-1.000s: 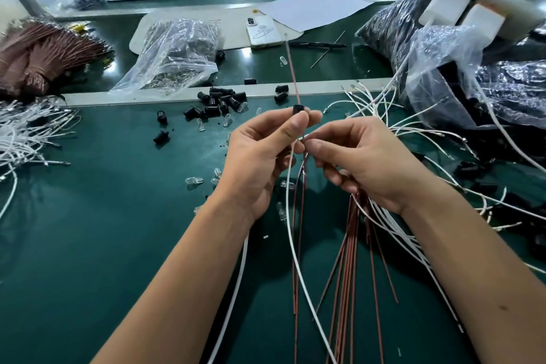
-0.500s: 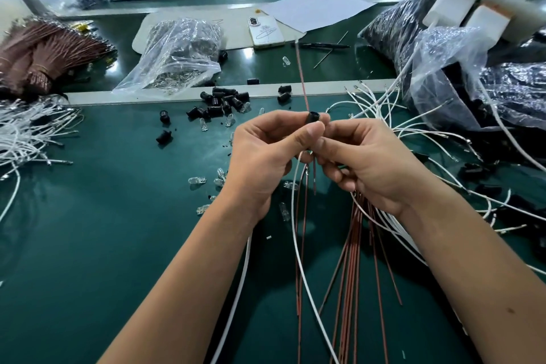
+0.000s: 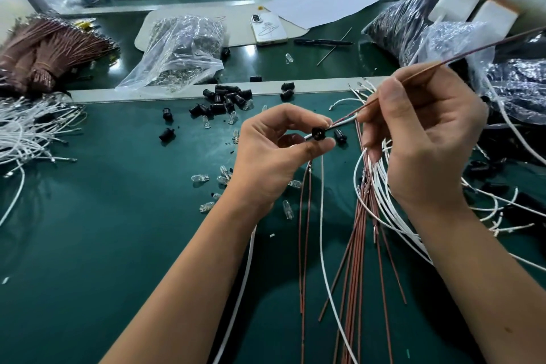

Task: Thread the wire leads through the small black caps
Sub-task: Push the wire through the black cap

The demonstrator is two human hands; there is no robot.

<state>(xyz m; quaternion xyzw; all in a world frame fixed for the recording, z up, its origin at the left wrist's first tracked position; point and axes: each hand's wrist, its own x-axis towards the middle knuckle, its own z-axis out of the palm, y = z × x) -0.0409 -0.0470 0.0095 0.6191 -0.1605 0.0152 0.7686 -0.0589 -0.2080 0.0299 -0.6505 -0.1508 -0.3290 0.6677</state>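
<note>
Head view: the left hand (image 3: 274, 154) pinches a small round black plastic cap (image 3: 318, 133) at centre frame. The right hand (image 3: 422, 139), at 3 o'clock of it, pinches a thin brown insulated wire lead (image 3: 443, 62) passing through the cap. Step in hand appears to be draw-through; the next move likely calls for steady pulling toward 2 o'clock.

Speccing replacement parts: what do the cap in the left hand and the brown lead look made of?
Black cap: looks like moulded plastic, matte, with small holes in its end face. Brown wire lead: thin, with smooth reddish-brown insulation, probably plastic-coated; it stays nearly straight beyond the right hand. Conductor not visible.
</note>
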